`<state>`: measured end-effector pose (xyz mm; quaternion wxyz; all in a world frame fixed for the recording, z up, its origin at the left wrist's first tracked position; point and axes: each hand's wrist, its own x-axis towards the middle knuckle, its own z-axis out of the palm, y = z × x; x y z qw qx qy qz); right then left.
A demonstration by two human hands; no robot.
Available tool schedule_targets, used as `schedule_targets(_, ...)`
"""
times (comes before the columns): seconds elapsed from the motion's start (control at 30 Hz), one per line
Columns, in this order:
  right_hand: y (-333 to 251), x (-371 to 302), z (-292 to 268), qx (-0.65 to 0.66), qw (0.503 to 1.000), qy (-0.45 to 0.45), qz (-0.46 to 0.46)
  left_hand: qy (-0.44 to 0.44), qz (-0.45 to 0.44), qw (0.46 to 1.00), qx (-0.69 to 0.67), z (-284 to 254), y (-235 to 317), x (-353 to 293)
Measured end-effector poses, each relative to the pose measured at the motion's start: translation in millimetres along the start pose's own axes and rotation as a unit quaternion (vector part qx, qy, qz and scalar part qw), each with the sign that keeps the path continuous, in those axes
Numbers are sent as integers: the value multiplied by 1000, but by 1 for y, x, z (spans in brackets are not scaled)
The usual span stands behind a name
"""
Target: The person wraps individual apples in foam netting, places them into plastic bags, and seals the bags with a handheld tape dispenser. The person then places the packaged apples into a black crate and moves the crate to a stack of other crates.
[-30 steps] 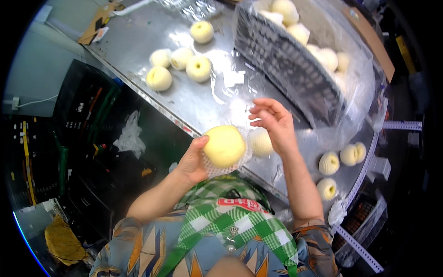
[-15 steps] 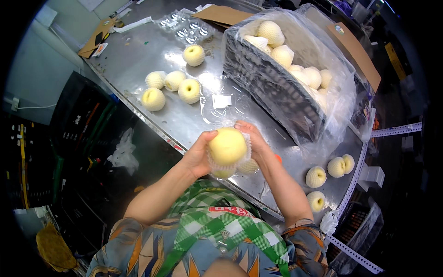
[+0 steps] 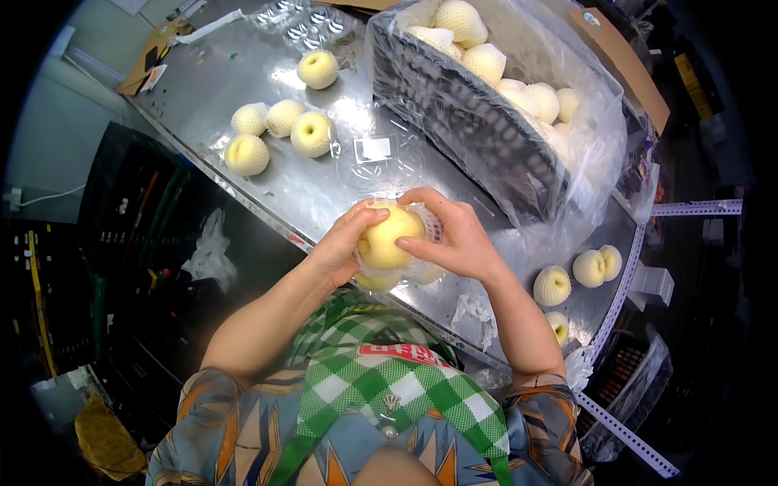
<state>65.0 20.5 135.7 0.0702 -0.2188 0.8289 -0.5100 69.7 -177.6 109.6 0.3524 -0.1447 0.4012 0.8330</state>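
Near the table's front edge I hold a pale yellow apple (image 3: 391,239) between both hands. My left hand (image 3: 336,247) closes round its left side, thumb on top. My right hand (image 3: 455,235) grips from the right, with its thumb across the front. A white foam net (image 3: 427,227) sits bunched around the apple's back and right side, leaving the front bare. Just below and behind it, partly hidden, another apple (image 3: 378,283) shows. Beyond my hands lies a clear plastic clamshell (image 3: 381,172) with a white label.
Several netted apples (image 3: 313,134) stand at the left, more (image 3: 552,286) at the right edge. A dark crate (image 3: 478,130) lined with clear plastic holds many netted fruits. Clear moulded trays (image 3: 312,24) lie at the back. Crumpled white netting (image 3: 476,314) rests by my right forearm.
The apple has turned in my hands, and its hollow now faces left. My right thumb has come round onto its front. The view has shifted slightly, moving the table items up and left.
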Motion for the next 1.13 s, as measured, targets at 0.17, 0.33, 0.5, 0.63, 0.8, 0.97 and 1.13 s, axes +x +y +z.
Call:
schedule_targets(0.17,-12,1,-1,-18,997,-41,59,20,-15,1000,4,-2,-4,-3)
schedule_targets(0.33,-2,0,9,-20,999,-35,20,30,-32,999,-4,-9,-9,-8)
schedule_targets(0.5,-1,-1,17,13,993,-100,63,37,-66,997,-21,-17,-13,-20)
schedule_targets(0.63,25,-10,29,233,959,-132,92,5,-63,996,-60,-31,-19,-34)
schedule_targets(0.8,32,-12,49,247,959,-92,108,35,-70,994,-77,-45,-24,-47)
schedule_targets(0.97,27,-14,70,-11,997,13,77,50,-71,987,-133,-56,-28,-54)
schedule_targets(1.13,67,-25,92,245,920,-69,298,74,-67,988,-117,-63,-34,-59)
